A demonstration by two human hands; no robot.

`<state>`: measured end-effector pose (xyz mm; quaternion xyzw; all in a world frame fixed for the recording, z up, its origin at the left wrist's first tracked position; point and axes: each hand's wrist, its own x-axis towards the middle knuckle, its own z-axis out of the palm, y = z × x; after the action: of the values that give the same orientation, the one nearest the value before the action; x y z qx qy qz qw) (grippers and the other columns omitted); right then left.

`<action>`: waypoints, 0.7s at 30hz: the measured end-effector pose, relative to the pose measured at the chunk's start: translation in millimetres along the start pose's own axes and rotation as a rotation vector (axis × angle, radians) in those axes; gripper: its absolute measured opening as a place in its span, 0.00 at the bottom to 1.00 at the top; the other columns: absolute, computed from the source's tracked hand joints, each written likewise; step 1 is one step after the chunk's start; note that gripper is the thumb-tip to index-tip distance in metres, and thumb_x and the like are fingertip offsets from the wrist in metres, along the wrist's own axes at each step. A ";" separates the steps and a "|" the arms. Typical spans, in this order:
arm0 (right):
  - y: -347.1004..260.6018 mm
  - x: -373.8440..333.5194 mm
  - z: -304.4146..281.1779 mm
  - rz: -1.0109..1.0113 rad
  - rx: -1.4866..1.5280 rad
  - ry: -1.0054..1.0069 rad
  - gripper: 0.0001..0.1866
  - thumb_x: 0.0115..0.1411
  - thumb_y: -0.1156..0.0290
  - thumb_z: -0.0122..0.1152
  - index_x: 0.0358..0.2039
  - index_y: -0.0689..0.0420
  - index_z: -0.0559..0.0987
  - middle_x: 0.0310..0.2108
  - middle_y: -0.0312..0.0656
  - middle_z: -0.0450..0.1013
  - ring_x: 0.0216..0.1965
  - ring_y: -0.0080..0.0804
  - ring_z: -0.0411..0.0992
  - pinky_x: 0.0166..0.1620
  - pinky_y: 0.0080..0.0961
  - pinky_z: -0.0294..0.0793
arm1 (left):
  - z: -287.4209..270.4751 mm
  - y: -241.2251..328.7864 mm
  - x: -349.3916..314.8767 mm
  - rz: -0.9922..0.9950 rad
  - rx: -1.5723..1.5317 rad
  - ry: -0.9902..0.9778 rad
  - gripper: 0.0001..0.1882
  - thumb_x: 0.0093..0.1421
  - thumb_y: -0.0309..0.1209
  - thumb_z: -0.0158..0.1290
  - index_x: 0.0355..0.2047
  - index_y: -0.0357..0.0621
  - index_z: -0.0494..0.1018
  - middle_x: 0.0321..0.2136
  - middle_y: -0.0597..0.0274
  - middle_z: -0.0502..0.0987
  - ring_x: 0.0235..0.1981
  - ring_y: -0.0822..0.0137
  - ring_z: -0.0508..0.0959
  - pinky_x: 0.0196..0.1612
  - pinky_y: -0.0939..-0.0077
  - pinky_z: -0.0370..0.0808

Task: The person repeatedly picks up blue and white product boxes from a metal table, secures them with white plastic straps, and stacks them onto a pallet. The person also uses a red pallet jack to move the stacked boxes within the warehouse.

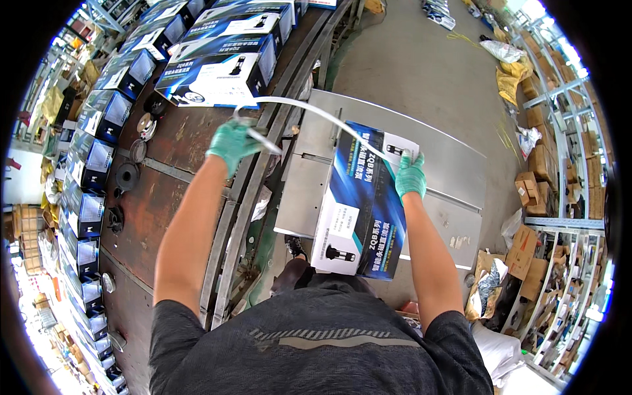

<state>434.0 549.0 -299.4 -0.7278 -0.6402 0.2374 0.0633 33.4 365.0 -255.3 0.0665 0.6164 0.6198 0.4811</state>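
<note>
A long blue, white and black printed carton [352, 204] lies on the grey metal table of a machine [454, 171] in front of me. A white plastic strap [289, 101] arches from the carton's far part over to my left hand [230, 143], gloved in green and closed on it. One tail of the strap points from that hand toward the table; motion blurs it a little. My right hand [411, 178], in a matching glove, rests on the carton's right side near its far end. Its thumb and fingers press on the box; whether the strap is also under them I cannot tell.
A rusty workbench [171, 197] with a metal rail runs along my left. Stacked cartons [230, 66] stand at its far end, and a row of similar ones [89, 210] lines its left side. Shelves [566, 158] and brown boxes [523, 250] are on the right.
</note>
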 end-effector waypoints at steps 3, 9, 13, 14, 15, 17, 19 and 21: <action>1.0 -0.6 2.0 -0.002 0.000 0.023 0.43 0.69 0.36 0.33 0.72 0.56 0.53 0.55 0.60 0.74 0.55 0.60 0.74 0.56 0.50 0.72 | 42.3 -23.6 1.9 -0.142 -0.203 -0.101 0.18 0.75 0.36 0.40 0.47 0.31 0.72 0.41 0.43 0.81 0.40 0.48 0.84 0.46 0.53 0.87; -0.9 0.6 6.0 0.004 -0.018 0.055 0.42 0.69 0.36 0.34 0.72 0.55 0.55 0.52 0.60 0.76 0.53 0.59 0.75 0.55 0.49 0.73 | 43.7 -106.2 61.0 -0.248 -0.335 0.122 0.16 0.76 0.35 0.38 0.51 0.35 0.70 0.45 0.45 0.79 0.44 0.47 0.82 0.43 0.55 0.87; -3.1 0.0 7.5 0.015 -0.011 0.069 0.42 0.69 0.36 0.35 0.71 0.55 0.57 0.51 0.61 0.76 0.53 0.60 0.75 0.54 0.49 0.73 | 21.9 -149.4 97.9 -0.077 -0.050 0.234 0.14 0.74 0.31 0.41 0.54 0.40 0.70 0.44 0.53 0.79 0.41 0.57 0.81 0.44 0.62 0.87; -2.4 0.6 8.1 0.020 -0.015 0.072 0.42 0.69 0.36 0.35 0.71 0.55 0.57 0.51 0.62 0.76 0.52 0.60 0.75 0.54 0.49 0.73 | 18.3 -155.4 102.9 -0.021 0.066 0.231 0.14 0.74 0.28 0.42 0.57 0.41 0.70 0.45 0.56 0.79 0.41 0.64 0.79 0.46 0.67 0.84; -1.2 1.2 9.4 0.024 -0.018 0.073 0.42 0.69 0.36 0.35 0.71 0.55 0.57 0.50 0.62 0.76 0.52 0.61 0.75 0.54 0.49 0.73 | 16.4 -162.8 106.9 0.041 0.114 0.230 0.14 0.73 0.27 0.43 0.56 0.42 0.71 0.43 0.58 0.80 0.39 0.66 0.79 0.45 0.69 0.82; -0.5 3.1 10.9 0.024 -0.030 0.076 0.41 0.69 0.36 0.34 0.71 0.54 0.57 0.50 0.62 0.76 0.52 0.61 0.75 0.54 0.50 0.73 | 14.3 -176.5 112.9 0.174 0.209 0.230 0.15 0.72 0.26 0.44 0.55 0.44 0.75 0.40 0.63 0.81 0.37 0.70 0.78 0.43 0.72 0.77; -3.9 2.2 11.1 0.010 -0.026 0.078 0.41 0.69 0.36 0.34 0.71 0.54 0.58 0.50 0.62 0.77 0.52 0.61 0.75 0.54 0.50 0.73 | 16.8 -190.8 115.7 0.262 0.237 0.160 0.16 0.70 0.21 0.46 0.54 0.44 0.76 0.42 0.65 0.82 0.38 0.72 0.77 0.48 0.73 0.75; -7.8 -1.5 8.4 0.001 -0.010 0.087 0.40 0.69 0.36 0.34 0.71 0.53 0.58 0.50 0.62 0.77 0.52 0.61 0.75 0.54 0.50 0.73 | 27.2 -193.6 111.2 0.186 0.218 0.068 0.16 0.70 0.21 0.46 0.55 0.44 0.76 0.43 0.66 0.81 0.39 0.73 0.77 0.47 0.75 0.76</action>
<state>423.3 547.1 -303.2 -0.7380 -0.6379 0.2023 0.0871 92.6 416.3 -466.1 0.1543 0.6873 0.5929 0.3904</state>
